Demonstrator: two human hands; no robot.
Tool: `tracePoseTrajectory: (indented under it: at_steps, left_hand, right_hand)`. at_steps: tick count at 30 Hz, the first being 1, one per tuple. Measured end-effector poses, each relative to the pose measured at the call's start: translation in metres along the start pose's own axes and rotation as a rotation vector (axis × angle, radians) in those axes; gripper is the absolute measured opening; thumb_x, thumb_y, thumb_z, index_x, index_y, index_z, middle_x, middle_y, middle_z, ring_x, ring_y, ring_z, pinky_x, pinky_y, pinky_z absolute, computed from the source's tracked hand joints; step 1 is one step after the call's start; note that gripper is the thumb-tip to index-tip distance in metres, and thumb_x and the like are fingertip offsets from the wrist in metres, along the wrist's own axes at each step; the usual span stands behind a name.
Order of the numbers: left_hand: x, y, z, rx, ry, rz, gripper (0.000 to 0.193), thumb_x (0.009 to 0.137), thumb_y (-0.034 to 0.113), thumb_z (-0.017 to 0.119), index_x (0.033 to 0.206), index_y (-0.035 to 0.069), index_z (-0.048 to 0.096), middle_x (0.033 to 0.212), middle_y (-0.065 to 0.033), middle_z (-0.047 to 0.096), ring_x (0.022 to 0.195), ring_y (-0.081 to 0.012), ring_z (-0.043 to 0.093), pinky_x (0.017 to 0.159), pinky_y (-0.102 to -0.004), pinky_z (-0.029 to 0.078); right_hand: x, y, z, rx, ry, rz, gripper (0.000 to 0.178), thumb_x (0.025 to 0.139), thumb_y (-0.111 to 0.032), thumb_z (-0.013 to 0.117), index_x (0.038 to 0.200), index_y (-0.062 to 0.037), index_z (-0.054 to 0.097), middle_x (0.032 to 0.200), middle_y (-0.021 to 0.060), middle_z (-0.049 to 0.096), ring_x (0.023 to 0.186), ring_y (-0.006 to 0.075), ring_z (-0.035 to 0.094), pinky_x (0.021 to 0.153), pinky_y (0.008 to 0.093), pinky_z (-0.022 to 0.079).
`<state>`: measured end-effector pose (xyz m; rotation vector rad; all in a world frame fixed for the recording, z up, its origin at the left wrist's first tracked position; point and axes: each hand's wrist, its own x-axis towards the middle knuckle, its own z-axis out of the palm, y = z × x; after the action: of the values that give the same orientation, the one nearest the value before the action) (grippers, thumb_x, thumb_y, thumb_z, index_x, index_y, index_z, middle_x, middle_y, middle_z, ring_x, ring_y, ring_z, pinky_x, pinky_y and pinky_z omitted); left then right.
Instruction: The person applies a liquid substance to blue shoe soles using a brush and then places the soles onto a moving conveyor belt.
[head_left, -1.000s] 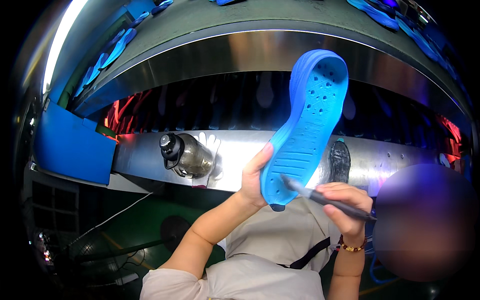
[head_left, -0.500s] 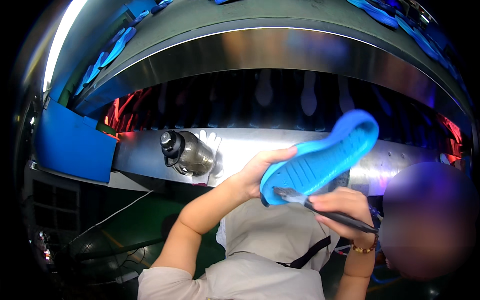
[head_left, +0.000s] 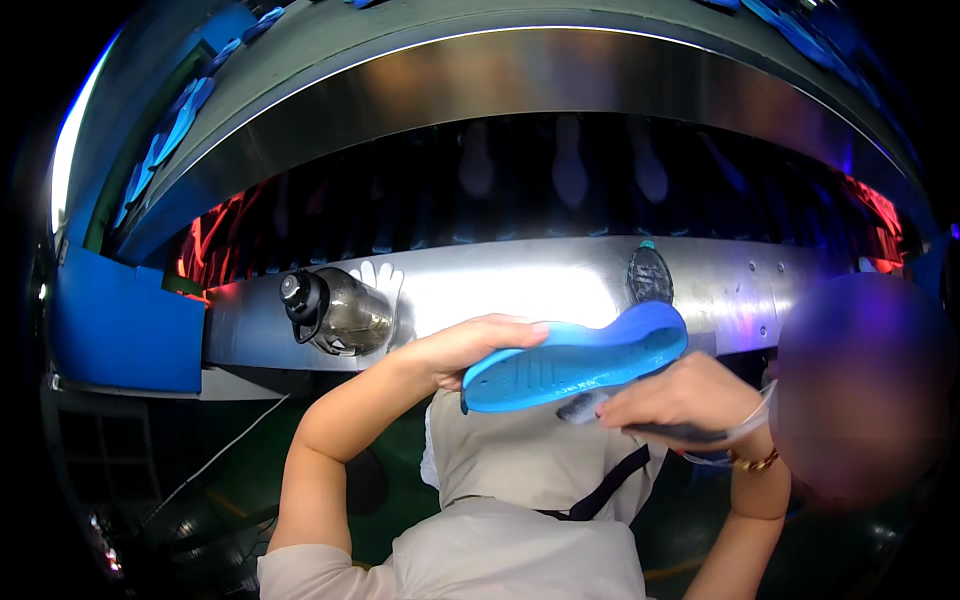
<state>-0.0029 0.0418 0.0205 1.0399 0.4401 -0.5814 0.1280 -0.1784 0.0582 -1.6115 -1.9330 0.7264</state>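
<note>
A bright blue shoe sole point(head_left: 575, 367) is tilted in front of my torso, its ridged inner side and raised rim showing. My left hand point(head_left: 480, 345) grips its left end, thumb over the upper rim. In my right hand point(head_left: 690, 400) is a brush point(head_left: 580, 408), with its dark handle running back under the palm. The brush head lies just below the sole's lower rim; I cannot tell if it touches. A beaded bracelet point(head_left: 752, 461) circles my right wrist.
A metal ledge point(head_left: 480, 290) carries a dark bottle point(head_left: 340, 312), a white glove point(head_left: 380, 279) and a dark oval object point(head_left: 650, 275). Behind it, more soles point(head_left: 570, 165) show in a dark recess. A green belt surface point(head_left: 400, 30) runs above. A blurred round patch fills the right side.
The sole has swung lower and flatter, its right end dropping. My right hand and the brush have moved from inside the sole to its lower edge. The whole view has shifted slightly.
</note>
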Motion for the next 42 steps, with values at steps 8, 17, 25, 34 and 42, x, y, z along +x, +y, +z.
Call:
tracePoseTrajectory:
  at_steps: [8,17,25,34,42]
  left_hand:
    - [0.001,-0.003,-0.007,0.004,0.005,0.091,0.056,0.085,0.035,0.052,0.126,-0.001,0.039,0.113,-0.0167,0.052,0.102,-0.0202,0.054,0.085,-0.0317,0.046]
    - [0.037,-0.037,-0.012,-0.586,-0.119,0.287,0.057,0.085,0.035,0.046,0.129,0.002,0.034,0.124,-0.0195,0.045,0.107,-0.0324,0.050,0.090,-0.0502,0.041]
    - [0.022,-0.029,-0.016,-0.553,-0.103,0.346,0.056,0.087,0.033,0.047,0.129,0.001,0.033,0.123,-0.0159,0.047,0.109,-0.0251,0.051,0.093,-0.0382,0.041]
    - [-0.120,0.139,-0.093,-0.272,-0.035,1.217,0.059,0.088,0.040,0.027,0.132,0.000,0.028,0.130,-0.0227,0.036,0.114,-0.0426,0.041,0.093,-0.0615,0.029]
    - [-0.091,0.220,-0.164,-0.958,0.556,1.575,0.072,0.084,0.052,0.029,0.138,0.007,0.013,0.141,-0.0135,0.023,0.128,-0.0276,0.028,0.104,-0.0375,0.021]
  right_hand:
    - [-0.007,0.016,0.001,-0.050,-0.067,0.208,0.021,0.073,-0.012,0.063,0.093,-0.0067,0.064,0.094,0.0096,0.064,0.082,0.0237,0.063,0.067,0.0293,0.050]
    - [-0.008,0.075,0.025,0.667,0.811,0.422,0.019,0.079,-0.002,0.057,0.097,0.0002,0.063,0.083,0.0062,0.064,0.049,0.0046,0.050,0.043,0.0154,0.039]
    - [-0.006,0.041,0.072,0.663,0.830,0.400,0.020,0.071,0.001,0.063,0.090,0.0037,0.063,0.087,0.0145,0.064,0.056,0.0112,0.056,0.049,0.0224,0.045]
    - [-0.030,0.082,0.115,1.195,1.244,0.182,0.024,0.082,-0.014,0.056,0.097,0.0035,0.052,0.097,0.0223,0.060,0.043,0.0105,0.043,0.042,0.0206,0.034]
    - [-0.039,0.079,0.115,1.390,1.151,0.076,0.023,0.085,-0.010,0.047,0.103,0.0027,0.055,0.096,0.0139,0.058,0.073,0.0184,0.053,0.065,0.0289,0.043]
